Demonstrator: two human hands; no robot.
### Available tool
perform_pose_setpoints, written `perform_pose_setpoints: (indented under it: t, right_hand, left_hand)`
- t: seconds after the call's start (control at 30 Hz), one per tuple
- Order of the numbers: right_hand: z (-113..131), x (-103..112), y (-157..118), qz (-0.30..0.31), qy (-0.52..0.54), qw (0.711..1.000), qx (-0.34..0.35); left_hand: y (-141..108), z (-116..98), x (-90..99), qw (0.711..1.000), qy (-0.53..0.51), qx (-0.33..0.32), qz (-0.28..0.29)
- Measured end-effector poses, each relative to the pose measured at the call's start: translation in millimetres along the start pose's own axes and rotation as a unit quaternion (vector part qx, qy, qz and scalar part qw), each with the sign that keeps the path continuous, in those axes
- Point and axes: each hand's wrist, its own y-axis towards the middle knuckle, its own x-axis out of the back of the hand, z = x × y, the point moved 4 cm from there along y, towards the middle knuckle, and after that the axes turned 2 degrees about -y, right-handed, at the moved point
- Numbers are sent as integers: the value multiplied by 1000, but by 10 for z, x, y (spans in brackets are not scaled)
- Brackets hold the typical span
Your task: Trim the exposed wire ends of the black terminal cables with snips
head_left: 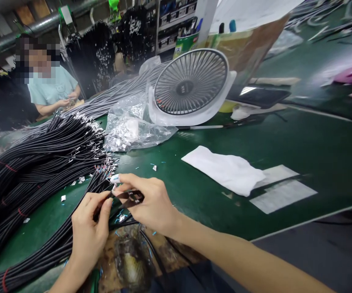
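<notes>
The left hand (87,226) pinches a cable end (111,194), the right hand (156,203) curls round a dark tool (136,197); steady, close-set fingertips should help

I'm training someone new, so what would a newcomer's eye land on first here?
Probably the heap of black cables, banded in red, across the left. Then the round fan, upper centre. Lower centre, the left hand and right hand nearly meet, the right holding a dark tool.

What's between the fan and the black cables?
A clear plastic bag lies between the fan and the black cables; the head view shows it.
</notes>
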Motion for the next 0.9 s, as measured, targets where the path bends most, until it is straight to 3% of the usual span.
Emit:
perform_pose_setpoints:
  t: [0.1,0.17,0.27,0.37,0.5,0.6,0.8,0.9]
  right_hand:
    - [109,29,-12,-17,-81,993,86]
    - [132,45,-23,-20,-73,992,101]
    - [116,64,-20,3,-6,997,79]
    - [89,122,26,-20,-3,999,29]
    - [84,138,97,-5,-194,981,-23]
    - [106,79,96,32,-319,947,14]
    - [127,16,46,17,-357,929,90]
    - [133,22,46,7,-360,927,101]
  left_hand:
    - [26,-53,4,999,27,-34,-11]
    - [44,-81,15,998,38,-36,-21]
    - [65,-97,32,998,36,-35,-28]
    - [89,-49,41,1000,-9,5,-4]
    - [106,44,48,988,-105,107,25]
    - [105,64,40,977,-151,146,38]
    - [123,-59,81,997,-60,46,9]
    - [119,-85,85,999,-40,35,-9]
